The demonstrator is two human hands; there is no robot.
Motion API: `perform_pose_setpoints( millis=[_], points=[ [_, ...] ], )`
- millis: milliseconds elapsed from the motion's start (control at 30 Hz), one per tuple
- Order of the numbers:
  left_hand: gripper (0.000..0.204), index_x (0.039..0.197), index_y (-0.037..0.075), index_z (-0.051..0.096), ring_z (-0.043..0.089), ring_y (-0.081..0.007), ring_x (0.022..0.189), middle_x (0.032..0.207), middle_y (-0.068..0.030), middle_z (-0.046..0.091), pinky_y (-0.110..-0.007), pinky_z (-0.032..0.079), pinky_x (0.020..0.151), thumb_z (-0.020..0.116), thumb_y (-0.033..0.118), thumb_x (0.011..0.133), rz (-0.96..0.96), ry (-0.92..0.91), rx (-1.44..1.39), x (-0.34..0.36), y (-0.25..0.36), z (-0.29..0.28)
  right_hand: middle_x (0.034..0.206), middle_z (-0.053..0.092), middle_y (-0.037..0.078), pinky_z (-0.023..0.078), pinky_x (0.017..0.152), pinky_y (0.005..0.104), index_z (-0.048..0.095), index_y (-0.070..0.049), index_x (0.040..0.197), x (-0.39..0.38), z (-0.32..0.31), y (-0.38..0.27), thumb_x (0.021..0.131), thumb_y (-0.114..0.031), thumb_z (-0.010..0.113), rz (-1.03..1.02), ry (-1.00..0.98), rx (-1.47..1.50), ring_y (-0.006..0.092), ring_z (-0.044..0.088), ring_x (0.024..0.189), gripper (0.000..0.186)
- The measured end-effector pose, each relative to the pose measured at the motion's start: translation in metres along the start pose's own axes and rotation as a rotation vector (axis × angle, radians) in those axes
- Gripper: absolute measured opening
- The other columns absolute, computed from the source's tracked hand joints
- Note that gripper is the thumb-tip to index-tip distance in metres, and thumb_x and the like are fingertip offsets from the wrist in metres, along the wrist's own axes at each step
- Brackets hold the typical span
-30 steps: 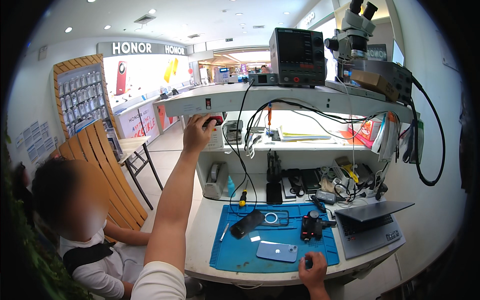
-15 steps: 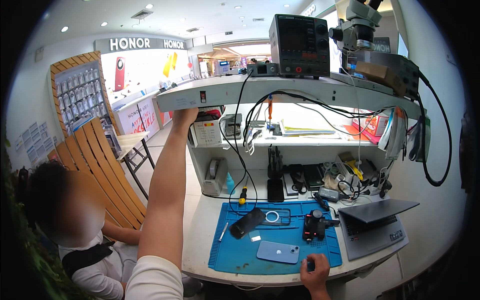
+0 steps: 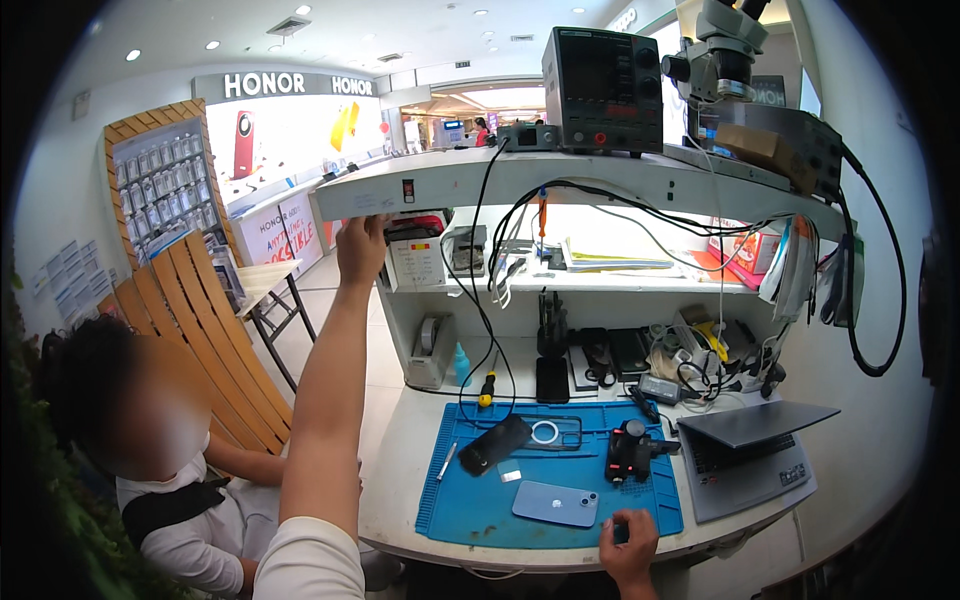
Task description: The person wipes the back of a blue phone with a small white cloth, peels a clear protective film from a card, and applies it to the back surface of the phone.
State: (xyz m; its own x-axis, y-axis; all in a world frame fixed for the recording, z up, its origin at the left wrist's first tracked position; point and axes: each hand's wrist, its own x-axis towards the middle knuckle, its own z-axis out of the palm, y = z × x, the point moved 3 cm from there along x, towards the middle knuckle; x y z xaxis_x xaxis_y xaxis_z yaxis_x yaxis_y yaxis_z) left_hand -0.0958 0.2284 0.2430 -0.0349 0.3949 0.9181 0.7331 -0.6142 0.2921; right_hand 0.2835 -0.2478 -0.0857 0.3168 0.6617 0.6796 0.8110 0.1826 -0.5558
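Repair desk [image 3: 400,470], shop behind | left hand [image 3: 360,247] raised far left, fingers curled on shelf [image 3: 450,180] edge | right hand [image 3: 628,535] loosely closed, empty, on near mat [image 3: 470,500] edge right of phone [image 3: 556,503]

Left hand [image 3: 360,245] at shelf [image 3: 560,180]

Left arm [image 3: 330,400] raised, right hand [image 3: 628,535] low
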Motion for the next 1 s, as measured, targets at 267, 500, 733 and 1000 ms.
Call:
perform_pose_setpoints(
  millis=[267,500,733,1000],
  points=[
    [0.014,0.118,0.000,0.063,0.080,-0.0283,0.109,0.120,-0.0196,0.081,-0.037,0.064,0.094,0.071,-0.002,0.106,0.363,0.321,-0.165,-0.134,0.071,-0.097,0.102,0.067,0.020,0.053,0.080,0.0492,0.065,-0.002,0.108,0.014,-0.013,-0.010,0.083,-0.001,0.079,-0.093,0.038,0.036,0.0430,0.066,0.091,0.029],
    [0.016,0.111,-0.006,0.073,0.071,-0.0106,0.074,0.093,-0.0098,0.078,-0.026,0.060,0.065,0.078,0.008,0.105,-0.653,-0.369,-1.007,-0.295,0.135,-0.136,0.126,0.066,0.019,0.059,0.092,0.0374,0.064,-0.001,0.135,0.069,0.012,-0.107,0.086,-0.008,0.091,-0.019,-0.171,0.669,0.0273,0.068,0.109,0.057],
    [0.029,0.118,-0.006,0.075,0.072,-0.0094,0.073,0.094,-0.0088,0.080,-0.024,0.059,0.064,0.085,0.015,0.101,-0.969,-0.567,-1.162,-0.361,0.164,-0.123,0.099,0.081,0.011,0.062,0.075,0.0258,0.064,0.002,0.131,0.061,0.059,-0.095,0.102,-0.017,0.084,0.503,-0.491,1.006,0.0120,0.076,0.083,0.039],
    [0.030,0.127,-0.007,0.073,0.073,-0.0093,0.080,0.101,-0.0092,0.080,-0.022,0.057,0.069,0.082,0.010,0.102,-1.049,-0.563,-1.220,-0.383,0.161,-0.116,0.109,0.082,0.016,0.063,0.080,0.0268,0.060,0.003,0.127,0.039,0.064,-0.063,0.110,-0.012,0.071,0.689,-0.286,1.251,0.0128,0.077,0.092,0.025]
  ],
)
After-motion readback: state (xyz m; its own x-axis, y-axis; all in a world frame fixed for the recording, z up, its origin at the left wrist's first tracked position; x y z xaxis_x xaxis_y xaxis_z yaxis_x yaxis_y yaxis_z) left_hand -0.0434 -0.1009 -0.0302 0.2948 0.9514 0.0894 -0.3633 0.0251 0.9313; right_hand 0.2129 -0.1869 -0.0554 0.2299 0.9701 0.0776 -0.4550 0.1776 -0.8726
